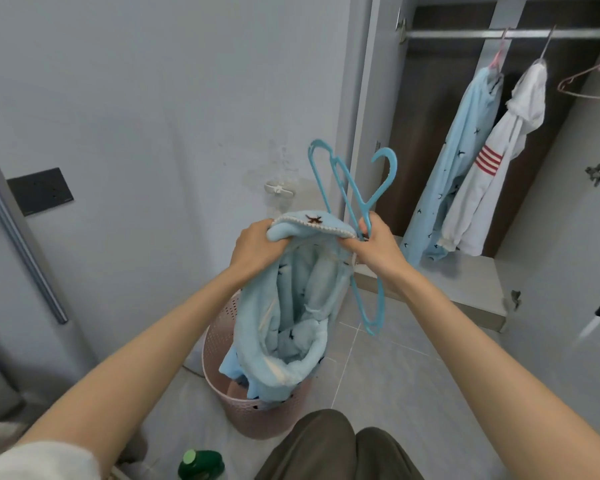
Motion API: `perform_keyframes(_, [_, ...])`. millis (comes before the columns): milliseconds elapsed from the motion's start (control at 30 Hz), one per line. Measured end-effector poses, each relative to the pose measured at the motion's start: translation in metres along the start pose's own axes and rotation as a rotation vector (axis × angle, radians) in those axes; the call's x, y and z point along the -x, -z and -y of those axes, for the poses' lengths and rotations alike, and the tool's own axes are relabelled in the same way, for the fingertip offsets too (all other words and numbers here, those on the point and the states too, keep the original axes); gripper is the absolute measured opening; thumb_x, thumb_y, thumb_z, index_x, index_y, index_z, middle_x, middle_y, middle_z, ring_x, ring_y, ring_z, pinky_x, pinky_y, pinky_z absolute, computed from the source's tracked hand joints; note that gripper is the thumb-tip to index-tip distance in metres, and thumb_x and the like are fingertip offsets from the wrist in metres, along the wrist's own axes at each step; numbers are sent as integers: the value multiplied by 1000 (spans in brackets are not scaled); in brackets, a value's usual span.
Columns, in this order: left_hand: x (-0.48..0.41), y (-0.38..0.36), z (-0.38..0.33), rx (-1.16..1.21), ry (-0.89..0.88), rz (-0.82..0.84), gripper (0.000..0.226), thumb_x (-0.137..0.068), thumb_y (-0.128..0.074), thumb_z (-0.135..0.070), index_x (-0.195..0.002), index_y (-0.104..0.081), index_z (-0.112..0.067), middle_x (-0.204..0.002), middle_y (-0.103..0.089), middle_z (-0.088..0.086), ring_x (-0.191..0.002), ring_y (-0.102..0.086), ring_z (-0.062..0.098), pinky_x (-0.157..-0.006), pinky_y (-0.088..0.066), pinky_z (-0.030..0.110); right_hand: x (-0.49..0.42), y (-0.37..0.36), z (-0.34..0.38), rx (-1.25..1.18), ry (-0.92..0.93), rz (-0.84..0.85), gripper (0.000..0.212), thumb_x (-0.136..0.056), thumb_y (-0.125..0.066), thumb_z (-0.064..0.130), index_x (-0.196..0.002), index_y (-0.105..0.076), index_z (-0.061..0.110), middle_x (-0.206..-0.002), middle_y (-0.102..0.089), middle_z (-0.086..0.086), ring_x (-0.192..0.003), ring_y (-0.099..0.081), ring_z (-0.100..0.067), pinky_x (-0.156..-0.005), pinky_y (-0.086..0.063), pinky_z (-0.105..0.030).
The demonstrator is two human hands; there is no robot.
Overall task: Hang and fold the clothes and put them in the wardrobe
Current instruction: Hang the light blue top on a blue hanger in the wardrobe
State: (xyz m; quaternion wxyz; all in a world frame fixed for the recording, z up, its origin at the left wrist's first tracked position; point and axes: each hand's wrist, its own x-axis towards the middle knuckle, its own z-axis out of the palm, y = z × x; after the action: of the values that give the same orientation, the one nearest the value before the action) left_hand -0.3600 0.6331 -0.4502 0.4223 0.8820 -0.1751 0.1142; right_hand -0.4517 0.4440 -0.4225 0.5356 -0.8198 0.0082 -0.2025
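A fluffy light blue garment [291,306] with small dark marks hangs between my hands above the pink laundry basket [219,344]. My left hand [257,247] grips its top edge on the left. My right hand [374,244] grips the other end of that edge together with a light blue plastic hanger [350,188], whose hook points up and whose arm sticks down below my wrist. The open wardrobe's rail [499,32] is at the upper right.
On the rail hang a light blue patterned garment [458,161], a white garment with red stripes [492,168] and an empty pink hanger [593,81]. A green bottle [201,462] stands on the tiled floor by my knees. Grey wall stands straight ahead.
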Motion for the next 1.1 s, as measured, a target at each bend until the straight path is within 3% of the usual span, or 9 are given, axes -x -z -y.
perform_keyframes(100, [-11,3,5,-18,126,40,27,-82,-61,-41,-63,-53,-24,-74,-61,-2,-75,-58,21,-57,-37,28,7,5,-11,40,-113,54,32,-91,-62,22,-77,-34,16,-73,-46,-2,-54,-40,-8,-53,-37,-22])
perform_keyframes(233, [-31,4,24,-40,305,26,21,-84,-58,-35,-79,-59,-14,-90,-64,7,-82,-57,27,-63,-37,28,22,13,-13,-63,-202,71,33,-101,-38,39,-84,-48,13,-81,-56,-5,-42,-36,-6,-38,-30,-19])
perform_keyframes(367, [-42,1,38,-83,437,13,31,-86,-55,-30,-103,-62,-5,-108,-64,14,-99,-59,33,-73,-42,31,36,29,-13,-14,-234,127,35,-102,-31,40,-87,-44,10,-77,-54,-9,-45,-35,-11,-39,-28,-20])
perform_keyframes(567, [-36,-17,49,-61,538,13,35,-88,-53,-21,-116,-55,1,-116,-59,21,-105,-57,39,-83,-46,40,53,50,-20,9,-385,259,33,-102,-32,41,-81,-37,16,-68,-50,-3,-37,-29,-8,-36,-23,-15])
perform_keyframes(767, [-27,-30,41,-7,427,21,23,-88,-53,-24,-102,-59,-6,-107,-62,16,-95,-57,33,-76,-45,37,67,43,-38,167,-472,433,34,-101,-32,42,-77,-35,17,-64,-48,-4,-35,-27,-9,-36,-22,-14])
perform_keyframes(933, [-21,-30,29,92,196,93,5,-86,-57,-20,-87,-60,-16,-93,-62,6,-86,-56,24,-71,-41,31,59,19,-39,160,-447,409,33,-102,-31,38,-79,-39,16,-65,-52,-5,-33,-30,-8,-34,-23,-14])
perform_keyframes(1100, [-19,-14,14,187,90,71,5,-86,-59,-17,-90,-62,-16,-90,-62,2,-84,-56,18,-65,-42,25,46,-7,-31,336,-356,292,34,-103,-26,34,-78,-45,20,-71,-57,-5,-41,-43,-13,-36,-36,-18])
